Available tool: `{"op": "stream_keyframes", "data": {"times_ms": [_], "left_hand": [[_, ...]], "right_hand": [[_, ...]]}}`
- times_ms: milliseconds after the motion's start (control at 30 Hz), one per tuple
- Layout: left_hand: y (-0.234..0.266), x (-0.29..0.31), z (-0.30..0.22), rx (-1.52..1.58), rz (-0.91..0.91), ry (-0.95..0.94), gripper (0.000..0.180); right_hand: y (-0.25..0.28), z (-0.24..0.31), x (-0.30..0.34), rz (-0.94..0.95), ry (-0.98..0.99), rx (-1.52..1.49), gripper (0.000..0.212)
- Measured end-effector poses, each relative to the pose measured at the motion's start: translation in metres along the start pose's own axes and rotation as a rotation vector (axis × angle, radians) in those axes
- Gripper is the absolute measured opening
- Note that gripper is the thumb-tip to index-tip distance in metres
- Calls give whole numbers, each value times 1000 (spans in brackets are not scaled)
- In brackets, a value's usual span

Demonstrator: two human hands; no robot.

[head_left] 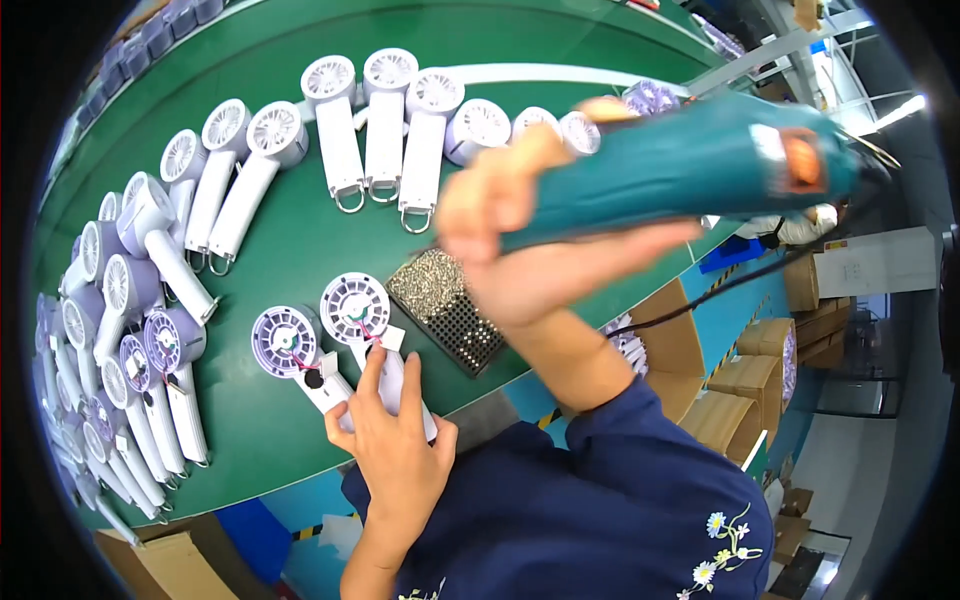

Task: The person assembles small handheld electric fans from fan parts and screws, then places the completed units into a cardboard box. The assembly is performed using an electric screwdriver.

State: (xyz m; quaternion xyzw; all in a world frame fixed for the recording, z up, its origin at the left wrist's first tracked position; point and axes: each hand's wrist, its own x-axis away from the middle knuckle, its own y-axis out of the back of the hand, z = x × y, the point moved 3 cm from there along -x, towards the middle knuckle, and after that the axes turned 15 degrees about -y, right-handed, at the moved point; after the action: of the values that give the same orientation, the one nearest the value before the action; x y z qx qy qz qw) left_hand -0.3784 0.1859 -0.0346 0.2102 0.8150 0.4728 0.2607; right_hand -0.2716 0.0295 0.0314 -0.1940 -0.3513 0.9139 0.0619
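My right hand (pixel 520 225) is wrapped round a teal electric screwdriver (pixel 670 170) with an orange button, raised over the table and smeared by motion. Its tip is hidden behind my fingers. On the green table, my left hand (pixel 400 440) presses on the white handle of an opened handheld fan (pixel 357 308), index finger near its red wires and white connector. Left of it lies another opened handheld fan (pixel 285 341), its round head and wiring bare; my left thumb is close to its handle. A black perforated tray (pixel 465 335) holds many small screws (pixel 430 285).
Rows of white and lavender handheld fans (pixel 245 205) curve along the table's (pixel 270 420) far and left sides. The screwdriver's dark cable (pixel 715 290) hangs to the right. Cardboard boxes (pixel 725 420) stand on the floor at right, and an open carton (pixel 170 565) at lower left.
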Motion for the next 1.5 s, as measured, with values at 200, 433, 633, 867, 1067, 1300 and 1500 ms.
{"op": "stream_keyframes", "data": {"times_ms": [200,433,633,867,1067,1300,1500], "left_hand": [[-6,-6,1,-7,6,14,61],[-9,-9,1,-42,34,36,58],[-10,-6,2,-38,53,51,61],[-11,-6,3,-39,64,53,64],[-11,-6,3,-31,58,58,64],[-11,-7,4,-38,56,52,64],[-10,-11,6,-56,17,57,55]], "right_hand": [[67,15,31,139,-27,254,88],[78,0,45,47,-111,140,96],[84,3,58,43,-79,41,103],[90,1,59,132,-62,64,101],[90,3,64,196,-88,242,85],[88,2,66,187,-80,65,91],[84,3,67,170,-51,86,90]]}}
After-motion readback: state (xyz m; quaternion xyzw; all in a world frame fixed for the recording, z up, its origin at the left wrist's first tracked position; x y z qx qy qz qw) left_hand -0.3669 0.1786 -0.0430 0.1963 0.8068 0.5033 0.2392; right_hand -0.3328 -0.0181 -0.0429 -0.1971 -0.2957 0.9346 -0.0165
